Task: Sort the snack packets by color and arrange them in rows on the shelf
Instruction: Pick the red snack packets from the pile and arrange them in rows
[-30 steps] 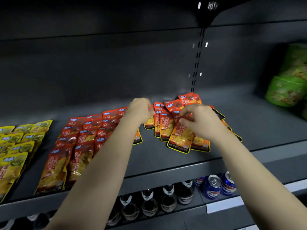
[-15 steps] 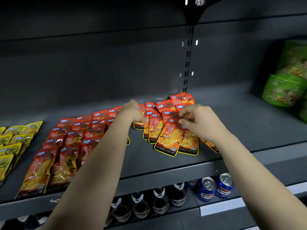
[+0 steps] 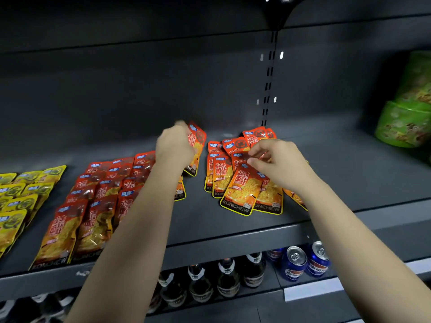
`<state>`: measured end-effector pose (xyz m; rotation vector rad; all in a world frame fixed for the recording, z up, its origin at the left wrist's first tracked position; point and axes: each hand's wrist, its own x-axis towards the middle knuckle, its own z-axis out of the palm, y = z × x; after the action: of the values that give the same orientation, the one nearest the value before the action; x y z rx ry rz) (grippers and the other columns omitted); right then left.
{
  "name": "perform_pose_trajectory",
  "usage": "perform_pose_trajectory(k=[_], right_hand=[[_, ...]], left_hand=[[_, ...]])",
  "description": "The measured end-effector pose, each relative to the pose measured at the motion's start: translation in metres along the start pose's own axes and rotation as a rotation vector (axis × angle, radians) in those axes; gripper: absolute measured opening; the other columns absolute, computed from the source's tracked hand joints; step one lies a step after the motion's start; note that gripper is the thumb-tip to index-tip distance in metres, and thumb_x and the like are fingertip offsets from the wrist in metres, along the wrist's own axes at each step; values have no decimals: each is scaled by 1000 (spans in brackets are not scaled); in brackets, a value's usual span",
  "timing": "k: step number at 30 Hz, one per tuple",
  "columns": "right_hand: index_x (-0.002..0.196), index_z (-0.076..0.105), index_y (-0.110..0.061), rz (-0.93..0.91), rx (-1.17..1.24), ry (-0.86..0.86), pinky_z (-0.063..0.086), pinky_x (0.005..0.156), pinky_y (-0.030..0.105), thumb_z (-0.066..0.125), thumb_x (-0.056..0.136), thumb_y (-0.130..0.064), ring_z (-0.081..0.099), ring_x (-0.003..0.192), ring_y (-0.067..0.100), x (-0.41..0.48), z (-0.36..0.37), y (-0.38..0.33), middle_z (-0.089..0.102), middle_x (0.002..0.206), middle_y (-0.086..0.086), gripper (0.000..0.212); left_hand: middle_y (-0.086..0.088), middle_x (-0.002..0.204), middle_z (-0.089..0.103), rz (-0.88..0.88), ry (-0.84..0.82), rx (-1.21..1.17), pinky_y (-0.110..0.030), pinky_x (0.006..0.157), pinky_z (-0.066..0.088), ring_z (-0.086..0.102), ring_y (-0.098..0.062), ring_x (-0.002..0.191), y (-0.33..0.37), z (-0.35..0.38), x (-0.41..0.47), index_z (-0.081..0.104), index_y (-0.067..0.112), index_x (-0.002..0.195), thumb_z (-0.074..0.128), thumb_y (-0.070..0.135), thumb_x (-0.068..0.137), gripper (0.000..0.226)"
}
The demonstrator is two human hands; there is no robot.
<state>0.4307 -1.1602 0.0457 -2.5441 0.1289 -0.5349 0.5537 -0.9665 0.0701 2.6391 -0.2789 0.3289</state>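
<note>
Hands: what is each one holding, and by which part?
Left hand grips one orange packet by its left side, held clear of the shelf. Right hand pinches the top edge of the front packet in the loose pile.

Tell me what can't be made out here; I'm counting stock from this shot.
Head view only.
1. Left hand grip on the raised packet: fingers hidden behind the hand's back.
2. Which packet of the loose pile the right hand pinches: its fingers cover it.
3. Yellow packets: cut off by the left edge.
4. Orange rows: partly behind the left forearm.
5. Bottles below: dark, labels unreadable.
</note>
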Motion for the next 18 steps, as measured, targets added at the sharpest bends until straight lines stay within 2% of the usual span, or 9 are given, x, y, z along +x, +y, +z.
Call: perform_pose_trajectory(k=[2,4,6,7,9,11,13,16,18], right_hand=[[102,69,-22,14,99,9,42,71,9,69,87,-34,57,79,-2,0,0,-5,69,91,-10,19],[110,66,-23,44,227,7,49,79,24,68,87,-39,63,85,5,-1,1,-12,71,91,-7,28],[117,61,-26,67,337,-22,52,82,35,66,88,-41,67,85,10,-1,2,-16,73,88,-3,32],[113,60,-28,71,408,-37,54,82,40,65,89,-40,69,84,14,-2,3,-18,73,87,-1,27],[106,62,-26,85,598,-59,56,83,46,64,91,-33,71,85,20,-6,3,-20,74,91,4,16],[109,64,-13,115,748,-66,58,83,42,63,93,-26,72,88,21,-9,1,-21,75,97,6,20],[110,65,-6,125,820,-67,58,83,42,63,92,-20,72,91,26,-13,-3,-21,75,100,9,22],[108,67,-5,137,844,-71,56,83,49,65,91,-16,70,93,35,-16,-7,-18,74,99,14,21],[104,69,-8,149,826,-53,60,74,40,66,90,-14,73,87,26,-17,-9,-15,76,95,9,15]], left_hand=[[-7,105,65,50,65,-111,-35,80,47,62,-28,99,0,-11,-10,52,17,110,79,17,77,42],[3,90,64,93,27,-362,-32,71,46,63,-19,83,6,-17,-26,49,18,103,82,17,73,45],[0,86,67,101,-105,-681,-34,66,52,66,-18,78,14,-17,-42,45,20,96,83,12,71,46],[-4,89,68,99,-181,-829,-34,63,53,68,-19,77,18,-15,-48,43,20,93,82,7,72,46],[-7,89,69,100,-313,-1017,-25,51,50,67,-14,69,26,-10,-58,38,17,90,76,0,76,44],[-6,85,66,114,-393,-1076,-18,46,45,65,-9,63,32,-7,-65,37,14,91,73,-3,79,42],[-7,87,66,137,-433,-1077,-21,48,46,65,-13,69,35,-3,-70,39,15,90,73,-1,79,39],[-6,87,68,138,-460,-1082,-21,50,46,65,-16,72,38,1,-74,45,13,92,70,7,85,27],[-13,91,70,76,-441,-1060,-29,58,52,68,-20,75,40,4,-75,50,10,98,61,22,94,17]])
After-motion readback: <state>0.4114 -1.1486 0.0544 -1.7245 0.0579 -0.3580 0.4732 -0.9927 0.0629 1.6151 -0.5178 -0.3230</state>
